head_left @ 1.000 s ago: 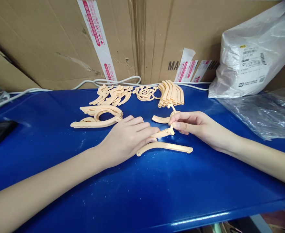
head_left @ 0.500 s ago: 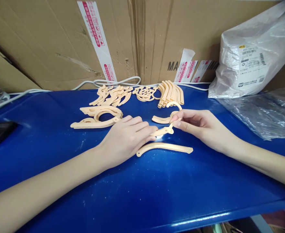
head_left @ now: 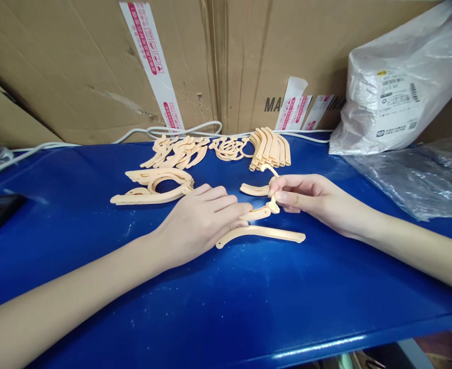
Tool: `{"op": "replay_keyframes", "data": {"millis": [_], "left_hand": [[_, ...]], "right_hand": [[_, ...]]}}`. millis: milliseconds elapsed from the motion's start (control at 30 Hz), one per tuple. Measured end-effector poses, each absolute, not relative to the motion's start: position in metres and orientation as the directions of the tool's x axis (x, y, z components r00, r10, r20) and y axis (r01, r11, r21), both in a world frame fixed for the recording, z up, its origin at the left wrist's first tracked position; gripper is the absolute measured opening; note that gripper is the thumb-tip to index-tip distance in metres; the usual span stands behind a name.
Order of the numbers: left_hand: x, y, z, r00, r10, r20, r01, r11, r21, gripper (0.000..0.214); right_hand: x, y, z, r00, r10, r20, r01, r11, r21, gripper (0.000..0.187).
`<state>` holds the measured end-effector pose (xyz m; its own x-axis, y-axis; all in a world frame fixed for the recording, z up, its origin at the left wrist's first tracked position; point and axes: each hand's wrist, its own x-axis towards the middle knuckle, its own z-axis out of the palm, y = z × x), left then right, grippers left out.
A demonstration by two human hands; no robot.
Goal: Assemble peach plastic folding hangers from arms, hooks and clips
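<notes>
Fingers curled, my left hand point(head_left: 206, 220) presses a curved beige plastic hanger arm point(head_left: 258, 214) against the table; its left part is hidden under the hand. Between thumb and fingertips my right hand point(head_left: 306, 197) pinches a beige hanger hook point(head_left: 271, 169), its curved end pointing up and left. The hook's flat base point(head_left: 273, 206) meets or nearly meets the right end of that arm; I cannot tell whether they are joined. A loose hanger arm point(head_left: 262, 232) lies just in front of my hands. Behind my right hand rests another curved piece point(head_left: 254, 190), partly covered.
On the blue table point(head_left: 195, 318), a folded hanger group point(head_left: 152, 187) lies left. At the back are piles of thin curved arms point(head_left: 177, 152), hooks point(head_left: 228, 148) and thicker arms point(head_left: 270, 147). Cardboard boxes point(head_left: 95, 61), a white cable point(head_left: 133, 130) and a plastic-wrapped package point(head_left: 395, 97) stand behind.
The hook in my right hand has tilted, its curved end shifting left and lower while its base turned at the arm's end. My left hand stays nearly still on the arm.
</notes>
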<state>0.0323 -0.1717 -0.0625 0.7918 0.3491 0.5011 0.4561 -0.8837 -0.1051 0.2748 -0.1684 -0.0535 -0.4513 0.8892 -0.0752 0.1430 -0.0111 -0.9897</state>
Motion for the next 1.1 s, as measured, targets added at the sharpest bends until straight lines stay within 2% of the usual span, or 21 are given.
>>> {"op": "replay_keyframes", "data": {"millis": [333, 633, 833, 1100], "left_hand": [[0.0322, -0.1715, -0.0628, 0.791, 0.352, 0.501, 0.458, -0.883, -0.101, 0.027], [0.0323, -0.1735, -0.0601, 0.808, 0.324, 0.492, 0.452, -0.876, -0.167, 0.028], [0.0339, -0.1746, -0.06, 0.8, 0.315, 0.51, 0.471, -0.857, -0.209, 0.026], [0.0334, -0.1734, -0.0614, 0.808, 0.324, 0.491, 0.48, -0.846, -0.231, 0.027]], "right_hand": [[0.2753, -0.1668, -0.057, -0.465, 0.886, 0.003, 0.14, 0.077, -0.987, 0.012], [0.2765, -0.1658, -0.0545, -0.491, 0.871, 0.012, 0.229, 0.143, -0.963, 0.017], [0.2743, -0.1683, -0.0524, -0.485, 0.874, 0.038, 0.231, 0.17, -0.958, 0.018], [0.2757, -0.1747, -0.0533, -0.421, 0.9, 0.116, 0.354, 0.28, -0.892, 0.024]]}}
